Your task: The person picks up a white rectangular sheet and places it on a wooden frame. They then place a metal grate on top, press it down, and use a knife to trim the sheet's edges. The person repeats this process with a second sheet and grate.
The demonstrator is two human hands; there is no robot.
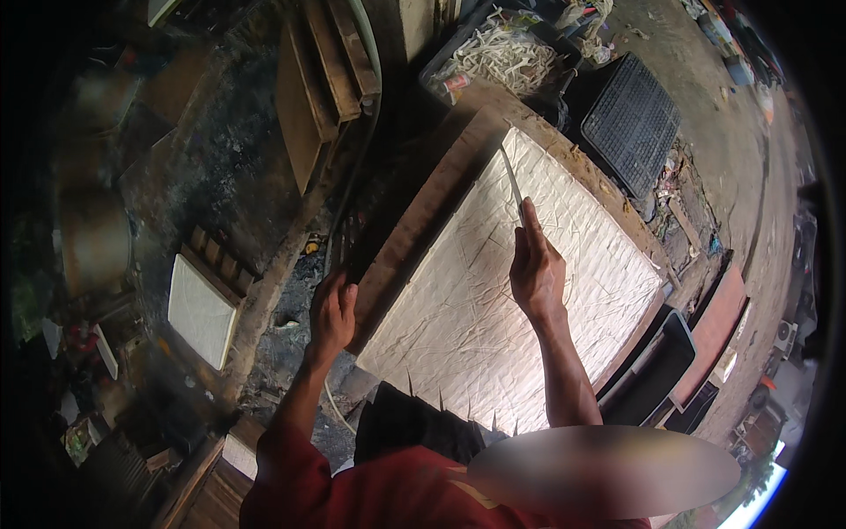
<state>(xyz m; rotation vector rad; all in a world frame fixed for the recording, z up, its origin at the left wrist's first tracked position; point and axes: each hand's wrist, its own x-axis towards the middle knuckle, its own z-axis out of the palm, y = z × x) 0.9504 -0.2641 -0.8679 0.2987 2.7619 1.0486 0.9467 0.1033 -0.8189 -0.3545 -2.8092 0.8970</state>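
A large off-white, wrinkled sheet (pixel 458 291) lies over a wooden board (pixel 423 207), which shows as a brown strip along the sheet's left side. My right hand (pixel 539 269) is closed around a knife, its forefinger stretched along the top. The thin, pale knife blade (pixel 511 175) points away toward the sheet's far corner, at its left edge. At the near left edge of the board is my left hand (pixel 331 313), thumb on the board side and fingers curled in shadow. Several dark slits or points show along the sheet's near edge.
A dark crate (pixel 432 75) of pale scraps stands beyond the board. Right of it leans a black woven-looking panel (pixel 630 123). Stacked wooden frames (pixel 322 79) stand at the far left, and a small white-covered panel (pixel 201 310) lies lower left. Dark padded pieces (pixel 652 370) lie at right.
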